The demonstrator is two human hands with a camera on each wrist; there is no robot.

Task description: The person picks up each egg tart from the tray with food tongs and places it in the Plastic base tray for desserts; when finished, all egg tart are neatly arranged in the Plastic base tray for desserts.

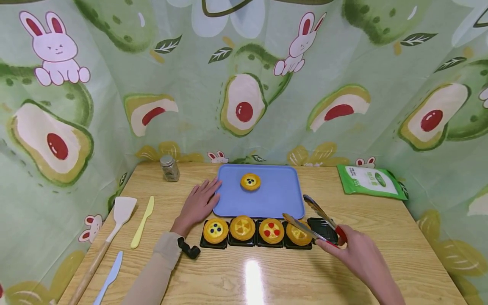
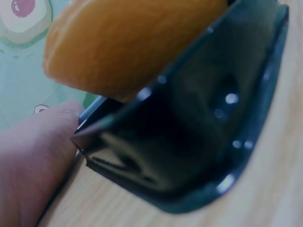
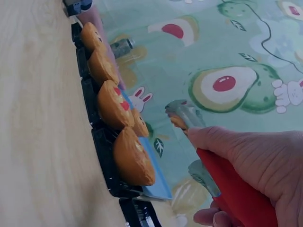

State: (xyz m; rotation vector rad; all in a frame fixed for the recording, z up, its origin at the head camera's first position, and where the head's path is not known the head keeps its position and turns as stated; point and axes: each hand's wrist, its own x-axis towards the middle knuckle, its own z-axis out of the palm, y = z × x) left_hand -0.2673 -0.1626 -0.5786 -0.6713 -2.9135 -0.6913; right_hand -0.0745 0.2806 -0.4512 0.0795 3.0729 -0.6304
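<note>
A blue tray (image 1: pixel 282 199) lies mid-table with one blueberry tart (image 1: pixel 250 181) on it. In front stands a row of black holders; three tarts (image 1: pixel 215 231) (image 1: pixel 242 227) (image 1: pixel 271 231) and a fourth (image 1: pixel 298 234) sit in them, and the rightmost holder (image 1: pixel 323 228) is empty. My right hand (image 1: pixel 356 254) grips red-handled tongs (image 1: pixel 316 218), their arms spread over the fourth tart with nothing between them. My left hand (image 1: pixel 198 203) lies flat, fingers touching the tray's left edge. The left wrist view shows a black holder (image 2: pixel 189 142) and tart (image 2: pixel 132 42) up close. The right hand (image 3: pixel 255 161) and tongs (image 3: pixel 227 184) show beside the row.
A small jar (image 1: pixel 170 168) stands at the back left. A white spatula (image 1: pixel 114 228), a yellow knife (image 1: pixel 142 221) and a blue knife (image 1: pixel 110 277) lie at the left. A green pouch (image 1: pixel 370 181) lies at the back right. Patterned cloth walls the table on three sides.
</note>
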